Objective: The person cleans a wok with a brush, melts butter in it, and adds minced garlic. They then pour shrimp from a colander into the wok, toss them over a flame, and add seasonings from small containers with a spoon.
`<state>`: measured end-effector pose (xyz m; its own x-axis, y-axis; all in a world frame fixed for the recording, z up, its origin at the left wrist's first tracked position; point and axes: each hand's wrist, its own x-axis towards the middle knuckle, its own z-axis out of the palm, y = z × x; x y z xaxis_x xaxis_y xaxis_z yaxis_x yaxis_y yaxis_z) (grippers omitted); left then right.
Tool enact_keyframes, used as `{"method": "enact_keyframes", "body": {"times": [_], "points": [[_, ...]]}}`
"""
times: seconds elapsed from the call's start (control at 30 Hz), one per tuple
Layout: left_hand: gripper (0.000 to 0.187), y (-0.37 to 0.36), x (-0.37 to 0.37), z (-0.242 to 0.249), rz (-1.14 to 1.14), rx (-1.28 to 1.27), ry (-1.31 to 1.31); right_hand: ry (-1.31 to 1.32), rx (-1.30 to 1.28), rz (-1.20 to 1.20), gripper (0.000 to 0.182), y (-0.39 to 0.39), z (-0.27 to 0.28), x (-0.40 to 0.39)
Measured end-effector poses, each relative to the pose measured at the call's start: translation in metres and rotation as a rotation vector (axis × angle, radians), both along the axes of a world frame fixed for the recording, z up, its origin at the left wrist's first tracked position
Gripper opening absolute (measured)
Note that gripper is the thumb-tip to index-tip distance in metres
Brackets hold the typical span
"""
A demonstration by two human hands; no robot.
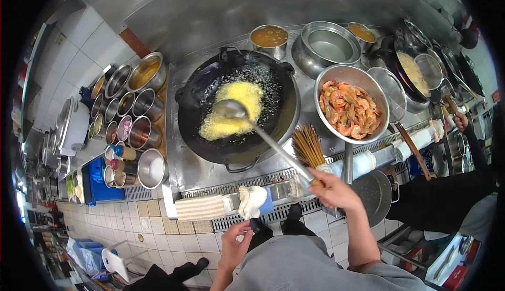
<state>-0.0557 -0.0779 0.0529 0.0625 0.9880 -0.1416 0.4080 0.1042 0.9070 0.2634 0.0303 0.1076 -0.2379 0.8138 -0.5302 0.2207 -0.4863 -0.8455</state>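
My right hand point(335, 190) is closed round the wooden grip of a long metal ladle point(273, 145). The ladle's bowl rests on a bright yellow, egg-like mass point(239, 92) in a black wok point(197, 146). Bubbling oil surrounds that mass. Low in front of the stove, my left hand point(235, 244) hangs with loosely curled fingers apart and nothing visible in them. Just above it, a crumpled white cloth point(252, 200) drapes over the front rail. A bamboo brush point(309, 146) stands between the wok and the ladle handle's right side.
Right of the wok, shrimp point(350, 109) fill a steel bowl with a handle point(383, 88). Behind stand a large steel pot point(310, 62) and a pot of brown liquid point(269, 36). Several seasoning containers point(147, 104) line the left. A co-worker's hand point(461, 121) is at the far right.
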Motion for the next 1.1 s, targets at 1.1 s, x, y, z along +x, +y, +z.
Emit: {"method": "enact_keyframes", "body": {"times": [1.1], "points": [[0.029,0.165,0.251,-0.038,-0.087,-0.420,-0.727,-0.029,0.188,-0.312,0.063,-0.106,0.021,0.090]]}}
